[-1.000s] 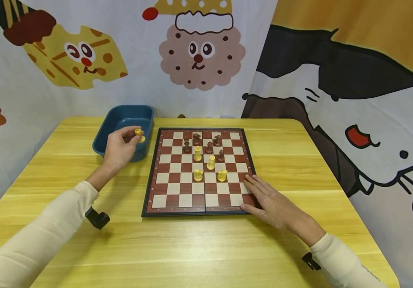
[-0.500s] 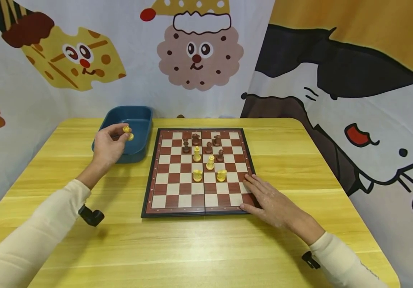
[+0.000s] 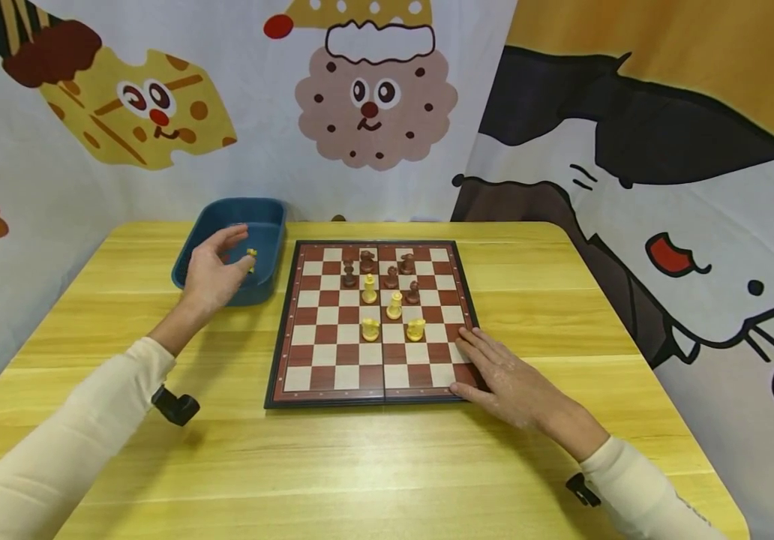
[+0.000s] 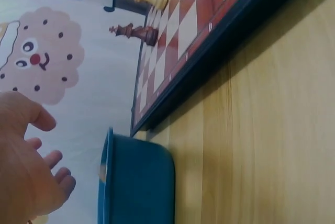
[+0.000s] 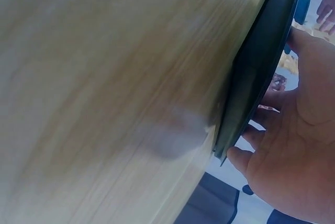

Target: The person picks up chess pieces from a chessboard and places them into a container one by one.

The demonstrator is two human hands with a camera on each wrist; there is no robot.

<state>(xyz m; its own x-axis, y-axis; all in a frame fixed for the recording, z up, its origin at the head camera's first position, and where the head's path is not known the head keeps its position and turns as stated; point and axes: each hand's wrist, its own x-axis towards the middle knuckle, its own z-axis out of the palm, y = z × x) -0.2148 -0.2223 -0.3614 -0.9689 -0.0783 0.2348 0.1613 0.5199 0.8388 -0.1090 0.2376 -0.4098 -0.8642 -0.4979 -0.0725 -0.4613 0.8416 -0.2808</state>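
My left hand [image 3: 214,270] is over the blue bin [image 3: 268,277], fingers and thumb spread apart. A yellow chess piece [image 3: 252,255] shows just past the thumb tip, against the inside of the bin and partly hidden by the thumb. In the left wrist view, nothing sits between the parted fingers [image 4: 34,116]. My right hand [image 3: 505,379] rests on the right edge of the chessboard [image 3: 292,356] with its fingers stretched out. Several yellow pieces, among them a tall one [image 3: 370,290] and a knight [image 3: 415,330], stand on the board with several dark brown pieces [image 3: 349,274].
The wooden table [image 3: 333,472] carries the bin at its back left and the board in the middle. A curtain [image 3: 259,97] with cartoon prints hangs right behind the table's far edge. A black camera mount [image 3: 174,406] juts out from the left sleeve.
My left hand has moved left over the bin with a yellow chess piece, then parted its fingers and let it go. The right hand and the pieces on the board have stayed put.
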